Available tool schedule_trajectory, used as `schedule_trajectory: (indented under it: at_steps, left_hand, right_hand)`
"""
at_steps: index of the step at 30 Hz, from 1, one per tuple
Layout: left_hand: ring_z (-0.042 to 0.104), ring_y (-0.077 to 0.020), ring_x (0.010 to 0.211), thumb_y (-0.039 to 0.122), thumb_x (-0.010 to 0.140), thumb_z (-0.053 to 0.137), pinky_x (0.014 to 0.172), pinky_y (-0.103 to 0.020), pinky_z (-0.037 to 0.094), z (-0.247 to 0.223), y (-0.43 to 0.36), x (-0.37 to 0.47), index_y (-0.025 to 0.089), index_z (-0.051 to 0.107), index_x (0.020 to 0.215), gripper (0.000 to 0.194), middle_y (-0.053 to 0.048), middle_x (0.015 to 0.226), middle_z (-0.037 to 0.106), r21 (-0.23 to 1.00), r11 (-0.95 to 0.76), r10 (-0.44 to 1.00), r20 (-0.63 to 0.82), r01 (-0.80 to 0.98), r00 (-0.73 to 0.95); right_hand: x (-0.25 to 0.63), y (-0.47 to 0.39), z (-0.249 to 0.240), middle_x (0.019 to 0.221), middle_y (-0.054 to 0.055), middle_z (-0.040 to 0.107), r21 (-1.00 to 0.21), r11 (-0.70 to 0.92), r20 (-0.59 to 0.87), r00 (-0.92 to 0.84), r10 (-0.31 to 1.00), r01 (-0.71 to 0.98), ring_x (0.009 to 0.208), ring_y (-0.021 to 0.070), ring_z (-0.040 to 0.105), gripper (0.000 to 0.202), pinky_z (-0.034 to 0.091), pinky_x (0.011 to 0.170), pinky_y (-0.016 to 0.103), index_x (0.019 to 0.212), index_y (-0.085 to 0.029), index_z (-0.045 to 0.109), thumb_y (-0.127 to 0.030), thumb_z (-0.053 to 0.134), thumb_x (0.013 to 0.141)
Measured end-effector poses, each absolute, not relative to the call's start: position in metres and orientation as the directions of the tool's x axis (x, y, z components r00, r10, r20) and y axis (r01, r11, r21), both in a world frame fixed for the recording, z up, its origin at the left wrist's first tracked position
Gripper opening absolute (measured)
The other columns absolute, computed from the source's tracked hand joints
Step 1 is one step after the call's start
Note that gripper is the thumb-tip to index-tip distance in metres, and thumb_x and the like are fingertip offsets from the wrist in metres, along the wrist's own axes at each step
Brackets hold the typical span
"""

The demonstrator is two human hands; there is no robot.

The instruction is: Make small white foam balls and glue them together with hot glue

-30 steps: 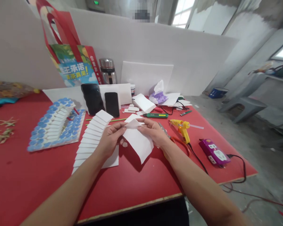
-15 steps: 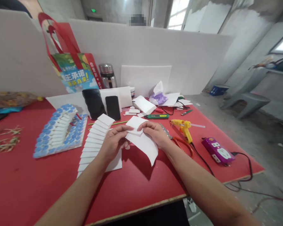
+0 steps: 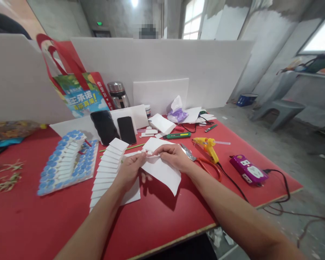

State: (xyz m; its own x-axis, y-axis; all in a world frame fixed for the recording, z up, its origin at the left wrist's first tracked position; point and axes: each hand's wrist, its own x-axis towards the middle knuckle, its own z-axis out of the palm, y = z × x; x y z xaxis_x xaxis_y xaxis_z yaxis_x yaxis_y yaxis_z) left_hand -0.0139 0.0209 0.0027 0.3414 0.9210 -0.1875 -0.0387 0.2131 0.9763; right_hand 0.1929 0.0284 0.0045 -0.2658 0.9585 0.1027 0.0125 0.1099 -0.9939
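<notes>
1 red table (image 3: 162, 231) fills most of my view, with a white board (image 3: 200, 68) standing along its far side and a bag (image 3: 82, 92) leaning at the left. Next in size, I see a model (image 3: 67, 159) with blue discs, then a fan of overlapping white steps (image 3: 108, 169) partly behind the left forearm.

The paper (image 3: 165, 173) is held up between 2 hands. From my end, its middle sits at the fingertips, 1 part showing beyond them and a broader part drooping towards the near edge. The left hand (image 3: 131, 168) pinches it from the left, thumb on top; the right hand (image 3: 173, 156) pinches it from the right, fingers bent, tips close to the left ones. I can't make out the small white bits there.

2 phones stand behind the steps. The socket (image 3: 248, 169), glue gun (image 3: 209, 148) and green knife (image 3: 178, 135) lie farther right.
</notes>
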Motion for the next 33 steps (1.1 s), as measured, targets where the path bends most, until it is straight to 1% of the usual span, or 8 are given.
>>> schedule_trajectory:
  at_steps: [3,6,9,14,18,24,30,33]
  left_hand:
    - [0.064,-0.017,0.041,0.075,0.078,0.078,0.036,-0.021,0.047,0.003,0.022,-0.014,0.01,0.071,0.091,0.067,-0.007,0.053,0.069,0.974,0.218,0.919,-0.182,-0.066,0.35]
    - [0.063,-0.0165,0.04,0.078,0.079,0.075,0.036,-0.022,0.05,0.002,0.023,-0.013,0.01,0.072,0.09,0.069,-0.007,0.055,0.07,0.958,0.262,0.915,-0.208,-0.116,0.346]
    - [0.062,-0.0145,0.04,0.073,0.074,0.083,0.038,-0.023,0.052,0.001,0.023,-0.012,0.01,0.071,0.083,0.064,-0.007,0.058,0.072,0.949,0.299,0.906,-0.25,-0.1,0.34]
    - [0.065,-0.0173,0.042,0.075,0.072,0.083,0.039,-0.023,0.053,0.004,0.021,-0.008,0.011,0.069,0.074,0.065,-0.011,0.055,0.071,0.959,0.282,0.899,-0.254,-0.027,0.357]
    - [0.063,-0.0165,0.04,0.076,0.071,0.083,0.04,-0.023,0.053,0.007,0.019,-0.006,0.011,0.069,0.078,0.067,-0.01,0.052,0.07,0.961,0.278,0.905,-0.257,-0.013,0.339]
    - [0.066,-0.017,0.043,0.067,0.077,0.083,0.041,-0.023,0.054,0.003,0.021,-0.007,0.011,0.069,0.088,0.059,-0.008,0.058,0.072,0.962,0.27,0.917,-0.241,-0.048,0.318]
    - [0.062,-0.015,0.039,0.059,0.085,0.079,0.04,-0.023,0.053,-0.002,0.024,-0.01,0.011,0.07,0.088,0.049,-0.005,0.055,0.069,0.965,0.246,0.931,-0.21,-0.089,0.3]
    - [0.064,-0.0164,0.043,0.063,0.082,0.08,0.041,-0.024,0.054,-0.001,0.023,-0.01,0.012,0.071,0.085,0.052,-0.006,0.059,0.072,0.979,0.192,0.944,-0.166,-0.065,0.284]
  right_hand:
    - [0.195,0.029,0.006,0.074,0.001,0.071,-0.995,0.093,0.095,-0.277,0.956,-0.023,0.059,0.0108,0.051,0.03,0.036,0.054,0.023,0.089,-0.017,0.082,-0.026,0.06,0.071]
    - [0.196,0.03,0.006,0.081,0.003,0.076,-0.989,0.145,0.148,-0.299,0.943,-0.032,0.064,0.0128,0.058,0.032,0.041,0.057,0.024,0.089,-0.017,0.084,-0.024,0.058,0.072]
    - [0.194,0.032,0.004,0.088,0.004,0.081,-0.974,0.226,0.22,-0.325,0.92,-0.021,0.073,0.0151,0.063,0.035,0.044,0.062,0.024,0.091,-0.018,0.087,-0.021,0.057,0.072]
    - [0.194,0.038,-0.002,0.084,0.002,0.081,-0.968,0.252,0.238,-0.302,0.923,0.008,0.063,0.0115,0.056,0.04,0.037,0.056,0.023,0.095,-0.019,0.088,-0.015,0.055,0.073]
    - [0.195,0.04,-0.005,0.084,0.002,0.081,-0.97,0.241,0.23,-0.294,0.928,0.001,0.069,0.0133,0.06,0.039,0.04,0.059,0.023,0.095,-0.018,0.088,-0.015,0.056,0.074]
    - [0.196,0.038,-0.003,0.088,0.003,0.082,-0.971,0.239,0.23,-0.295,0.927,-0.009,0.076,0.0154,0.065,0.036,0.043,0.064,0.024,0.095,-0.019,0.088,-0.015,0.058,0.076]
    - [0.197,0.033,0.004,0.089,0.004,0.08,-0.959,0.282,0.261,-0.287,0.922,0.032,0.075,0.0147,0.063,0.03,0.044,0.066,0.025,0.085,-0.018,0.084,-0.013,0.057,0.072]
    - [0.198,0.032,0.008,0.081,0.001,0.073,-0.978,0.209,0.195,-0.255,0.947,0.029,0.067,0.0133,0.057,0.023,0.042,0.063,0.025,0.095,-0.019,0.08,-0.02,0.063,0.081]
